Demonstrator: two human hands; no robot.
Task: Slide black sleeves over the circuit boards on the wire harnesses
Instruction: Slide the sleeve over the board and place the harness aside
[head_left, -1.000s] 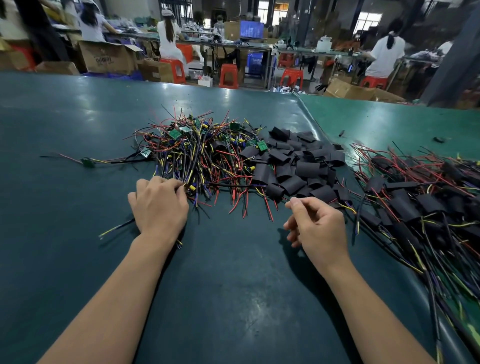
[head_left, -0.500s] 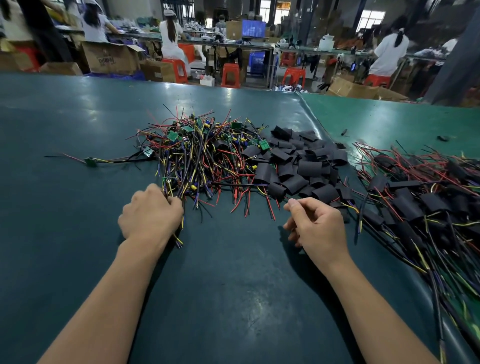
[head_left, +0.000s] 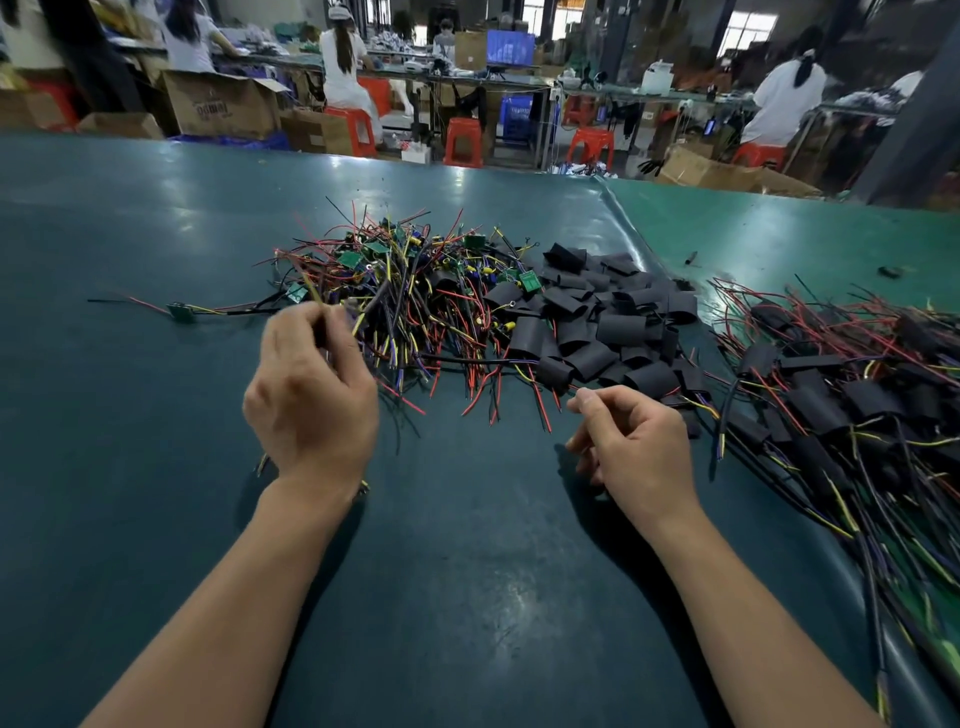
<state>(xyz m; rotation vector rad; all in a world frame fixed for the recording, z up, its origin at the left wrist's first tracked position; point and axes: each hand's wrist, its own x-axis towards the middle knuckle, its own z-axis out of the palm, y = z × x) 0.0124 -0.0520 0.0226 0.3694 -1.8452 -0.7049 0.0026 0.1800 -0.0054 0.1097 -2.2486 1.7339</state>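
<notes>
A tangled heap of wire harnesses (head_left: 410, 301) with small green circuit boards lies in the middle of the dark green table (head_left: 441, 571). Against its right side sits a pile of loose black sleeves (head_left: 613, 332). My left hand (head_left: 311, 395) is raised at the heap's near left edge and pinches a wire harness, whose wires run up past my fingers and hang below my wrist. My right hand (head_left: 634, 447) rests near the sleeves with fingers curled and thumb against forefinger; nothing shows in it. One lone harness with a green board (head_left: 182, 312) lies to the left.
A second heap of harnesses with black sleeves on them (head_left: 852, 395) covers the table's right side and trails toward the near right corner. A seam (head_left: 634, 228) joins a lighter green surface at the right. Beyond the far edge are people, cardboard boxes and red stools.
My left hand has lifted off the table from the heap's near edge, pulling a harness up with it. My right hand has stayed in place.
</notes>
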